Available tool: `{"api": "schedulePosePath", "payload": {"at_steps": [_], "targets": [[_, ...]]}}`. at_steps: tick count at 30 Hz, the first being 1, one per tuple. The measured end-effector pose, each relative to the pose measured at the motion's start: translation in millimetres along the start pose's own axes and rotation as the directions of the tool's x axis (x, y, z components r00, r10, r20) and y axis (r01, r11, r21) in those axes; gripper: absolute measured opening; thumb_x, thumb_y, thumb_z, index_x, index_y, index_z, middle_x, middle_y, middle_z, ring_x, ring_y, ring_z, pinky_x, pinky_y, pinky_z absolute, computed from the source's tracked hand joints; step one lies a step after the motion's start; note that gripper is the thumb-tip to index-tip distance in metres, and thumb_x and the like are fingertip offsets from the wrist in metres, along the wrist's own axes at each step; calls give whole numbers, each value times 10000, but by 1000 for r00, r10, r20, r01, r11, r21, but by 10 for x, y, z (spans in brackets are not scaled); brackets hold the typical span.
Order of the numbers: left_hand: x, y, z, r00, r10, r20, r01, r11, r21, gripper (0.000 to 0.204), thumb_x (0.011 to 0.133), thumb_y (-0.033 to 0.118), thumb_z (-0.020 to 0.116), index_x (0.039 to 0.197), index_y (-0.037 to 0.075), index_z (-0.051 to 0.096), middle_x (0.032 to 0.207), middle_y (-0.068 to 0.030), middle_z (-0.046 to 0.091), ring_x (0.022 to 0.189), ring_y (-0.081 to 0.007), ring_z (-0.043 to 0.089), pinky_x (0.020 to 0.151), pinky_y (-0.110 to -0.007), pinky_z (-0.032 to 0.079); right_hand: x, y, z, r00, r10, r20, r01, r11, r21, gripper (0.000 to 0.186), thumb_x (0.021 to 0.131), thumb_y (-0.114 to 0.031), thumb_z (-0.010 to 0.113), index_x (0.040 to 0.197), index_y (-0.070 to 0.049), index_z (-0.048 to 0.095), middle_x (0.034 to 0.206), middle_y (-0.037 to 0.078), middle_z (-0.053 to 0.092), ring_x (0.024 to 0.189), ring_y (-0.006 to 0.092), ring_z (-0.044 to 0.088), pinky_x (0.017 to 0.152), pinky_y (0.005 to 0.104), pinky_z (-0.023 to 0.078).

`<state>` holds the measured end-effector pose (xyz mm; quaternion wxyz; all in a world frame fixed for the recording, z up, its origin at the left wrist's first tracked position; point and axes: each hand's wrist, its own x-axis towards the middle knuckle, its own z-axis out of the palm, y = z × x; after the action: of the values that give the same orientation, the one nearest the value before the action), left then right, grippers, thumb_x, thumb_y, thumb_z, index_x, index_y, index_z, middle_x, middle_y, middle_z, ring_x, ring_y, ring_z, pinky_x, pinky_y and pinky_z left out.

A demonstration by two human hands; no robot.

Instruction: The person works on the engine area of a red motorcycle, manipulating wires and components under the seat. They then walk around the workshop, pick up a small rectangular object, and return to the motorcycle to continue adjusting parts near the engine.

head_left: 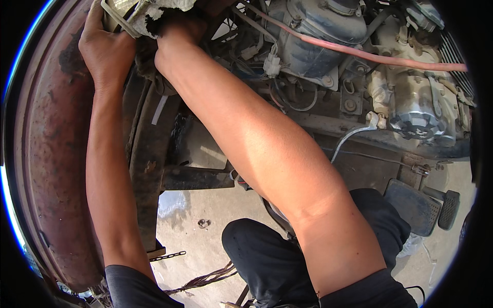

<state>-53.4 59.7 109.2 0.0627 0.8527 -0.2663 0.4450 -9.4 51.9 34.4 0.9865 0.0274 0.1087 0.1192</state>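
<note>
Ragged pale piece [144, 16] beside outstretched hands [109, 55]

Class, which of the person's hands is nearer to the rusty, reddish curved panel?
Left. The left hand is at the inner edge of the panel; the right hand is farther right, partly in shadow beside torn pale material.
</note>
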Motion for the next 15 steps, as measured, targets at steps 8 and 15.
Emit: {"api": "schedulePosePath", "payload": {"at_steps": [8, 15], "targets": [[-9, -4, 14, 1000, 7, -24, -7, 1000, 21, 598, 754, 82, 722, 1307, 6, 507, 1253, -148, 587, 1172, -210, 547, 1001, -341, 412, -28, -52, 12, 995, 101, 18, -101, 995, 23, 339, 838, -148, 612, 1159, -129, 508, 1057, 12, 588, 850, 135, 538, 722, 290, 447], [15, -13, 6, 999, 18, -39, -17, 999, 32, 594, 755, 81, 719, 1306, 7, 509, 1251, -148, 588, 1170, -211, 548, 1000, -341, 413, 266, 122, -27, 990, -140, -4, 139, 990, -35, 414, 792, -38, 635, 1179, -67, 491, 1061, 43, 588, 893, 156, 568, 752, 302, 470]]}}
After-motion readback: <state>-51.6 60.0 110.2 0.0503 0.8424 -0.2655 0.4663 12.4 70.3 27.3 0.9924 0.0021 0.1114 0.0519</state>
